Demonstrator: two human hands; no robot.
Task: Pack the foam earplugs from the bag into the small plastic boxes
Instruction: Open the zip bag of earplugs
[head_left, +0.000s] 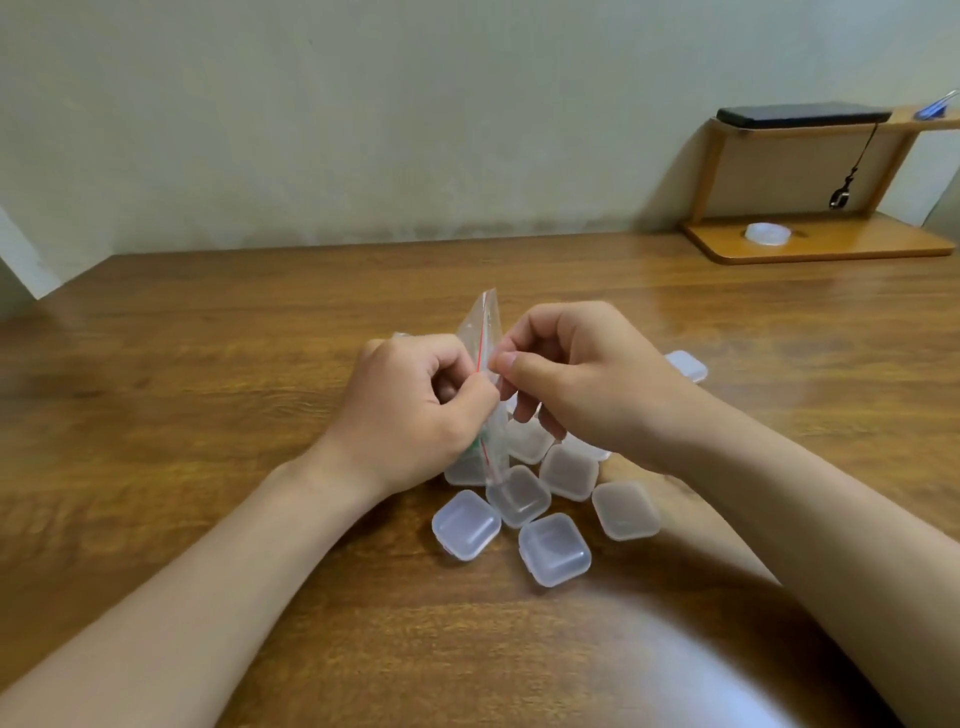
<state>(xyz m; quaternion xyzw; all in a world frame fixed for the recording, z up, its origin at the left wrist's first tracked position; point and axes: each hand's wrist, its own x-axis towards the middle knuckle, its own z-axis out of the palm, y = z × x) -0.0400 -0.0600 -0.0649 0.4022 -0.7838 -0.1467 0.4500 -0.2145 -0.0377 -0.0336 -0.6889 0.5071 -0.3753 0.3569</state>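
Note:
A small clear zip bag (484, 322) with a red seal line is held upright above the wooden table (208, 364). My left hand (415, 410) pinches one side of its mouth and my right hand (582, 384) pinches the other side, thumb and forefinger against the seal. A hint of green shows inside the bag below my left hand; the earplugs are otherwise hidden. Several small translucent square plastic boxes (553, 548) lie closed in a cluster on the table under and in front of my hands, and one more box (687, 365) sits behind my right hand.
A wooden desk shelf (810, 244) stands at the back right against the wall, with a black phone (802, 115) on top, a hanging strap and a white round lid (768, 232) on its base.

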